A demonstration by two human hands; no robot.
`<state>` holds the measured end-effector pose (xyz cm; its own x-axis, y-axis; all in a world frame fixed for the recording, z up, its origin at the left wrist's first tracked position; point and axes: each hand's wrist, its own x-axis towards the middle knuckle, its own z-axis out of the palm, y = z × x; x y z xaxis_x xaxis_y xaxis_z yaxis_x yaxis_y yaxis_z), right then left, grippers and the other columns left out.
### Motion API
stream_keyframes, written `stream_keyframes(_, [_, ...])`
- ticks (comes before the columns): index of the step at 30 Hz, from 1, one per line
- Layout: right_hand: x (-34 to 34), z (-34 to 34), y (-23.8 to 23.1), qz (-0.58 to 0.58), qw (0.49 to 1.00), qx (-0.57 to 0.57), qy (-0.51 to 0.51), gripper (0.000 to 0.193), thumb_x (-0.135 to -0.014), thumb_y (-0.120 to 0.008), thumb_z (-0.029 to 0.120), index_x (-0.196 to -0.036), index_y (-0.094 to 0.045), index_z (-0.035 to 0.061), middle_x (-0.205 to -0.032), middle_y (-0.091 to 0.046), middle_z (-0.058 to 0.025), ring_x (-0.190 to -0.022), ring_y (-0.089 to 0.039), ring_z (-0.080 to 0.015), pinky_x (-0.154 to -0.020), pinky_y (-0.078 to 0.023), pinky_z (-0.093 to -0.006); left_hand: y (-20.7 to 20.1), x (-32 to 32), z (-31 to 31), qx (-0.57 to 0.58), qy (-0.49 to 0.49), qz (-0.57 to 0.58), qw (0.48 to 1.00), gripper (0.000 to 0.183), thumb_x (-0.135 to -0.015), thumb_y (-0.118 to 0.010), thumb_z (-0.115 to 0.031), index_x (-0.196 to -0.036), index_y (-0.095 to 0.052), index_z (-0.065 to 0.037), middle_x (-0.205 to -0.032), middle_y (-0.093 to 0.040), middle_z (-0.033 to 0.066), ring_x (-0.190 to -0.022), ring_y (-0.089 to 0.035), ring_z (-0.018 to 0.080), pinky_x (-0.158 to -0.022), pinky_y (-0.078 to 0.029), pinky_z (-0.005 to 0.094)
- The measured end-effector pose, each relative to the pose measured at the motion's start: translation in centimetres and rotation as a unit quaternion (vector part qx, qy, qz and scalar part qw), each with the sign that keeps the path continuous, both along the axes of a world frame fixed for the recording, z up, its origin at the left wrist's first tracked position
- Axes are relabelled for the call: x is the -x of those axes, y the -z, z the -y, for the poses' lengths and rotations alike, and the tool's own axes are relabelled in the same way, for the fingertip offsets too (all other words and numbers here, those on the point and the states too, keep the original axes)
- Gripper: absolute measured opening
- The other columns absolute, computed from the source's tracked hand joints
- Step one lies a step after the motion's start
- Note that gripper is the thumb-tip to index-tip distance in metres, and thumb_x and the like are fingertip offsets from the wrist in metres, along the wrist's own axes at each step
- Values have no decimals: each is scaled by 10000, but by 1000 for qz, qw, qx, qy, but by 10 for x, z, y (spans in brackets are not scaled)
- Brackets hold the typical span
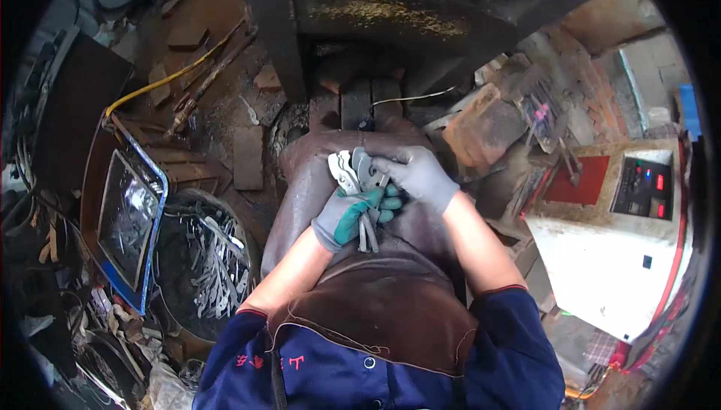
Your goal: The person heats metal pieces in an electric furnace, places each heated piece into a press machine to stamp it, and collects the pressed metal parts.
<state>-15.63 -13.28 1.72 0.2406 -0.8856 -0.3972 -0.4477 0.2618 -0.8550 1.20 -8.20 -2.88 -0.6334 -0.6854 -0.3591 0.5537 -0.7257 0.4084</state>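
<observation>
Blue shirt (330, 371) nearest, left hand (350, 215) holds metal pieces (345, 172).

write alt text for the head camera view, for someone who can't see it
A gloved left hand holds a bunch of flat metal pieces over a brown apron, while the gloved right hand touches them. A round tub of loose metal parts stands at left, a white control cabinet at right.

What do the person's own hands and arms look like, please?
The left hand wears a grey-and-green glove; the right hand shows a grey glove. Both forearms are bare below short, dark-blue sleeves edged in red.
</observation>
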Motion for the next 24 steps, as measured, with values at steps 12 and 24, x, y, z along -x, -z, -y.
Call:
stream_keyframes(12, [63,-42,-24,-56,971,217,88,319,-845,-646,289,-818,-662,-28,-581,-570,-125,-528,-553,-172,-529,-451,-319,23,1,-2,16,72,88,993,401,-886,-619,-212,-1222,-510,-24,-1037,-629,146,-916,-626,260,-759,-535,398])
stream_keyframes(24, [151,-97,-36,275,825,91,485,221,-920,-556,213,-1016,-594,18,-815,-645,-83,-653,-620,-133,-545,-500,-245,1,6,-3,-44,25,32,998,204,-866,-626,-130,-1042,-578,-37,-908,-623,88,-774,-605,229,-694,-531,366])
